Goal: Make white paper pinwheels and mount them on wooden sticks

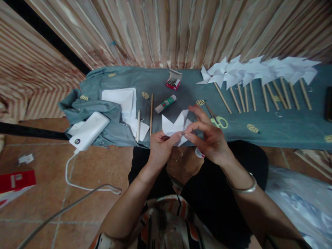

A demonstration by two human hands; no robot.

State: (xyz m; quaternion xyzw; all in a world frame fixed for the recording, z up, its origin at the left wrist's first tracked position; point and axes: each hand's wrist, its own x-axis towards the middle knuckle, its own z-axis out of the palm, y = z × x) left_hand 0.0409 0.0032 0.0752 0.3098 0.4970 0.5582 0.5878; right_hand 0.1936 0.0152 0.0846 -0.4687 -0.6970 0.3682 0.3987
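A white paper pinwheel [171, 126] is held over the bench's front edge between both hands. My left hand [161, 147] grips its lower left side, thumb on top of the paper. With thumb and fingertips, my right hand [207, 135] pinches the folds at the pinwheel's middle; a tiny dark spot shows there, too small to name. Just behind the pinwheel lies a green and white glue stick [166, 103]. To its left are a bare wooden stick [151, 114] and a white pen [138, 126]. Scissors with light green handles [219, 121] rest beyond my right hand.
Finished pinwheels on sticks [249, 72] lie in a row at the back right. A small open red box [173, 80] of metal pieces stands at the back. White paper sheets [127, 97] and a white power bank [90, 130] with a cable lie left on the grey-green cloth [181, 74].
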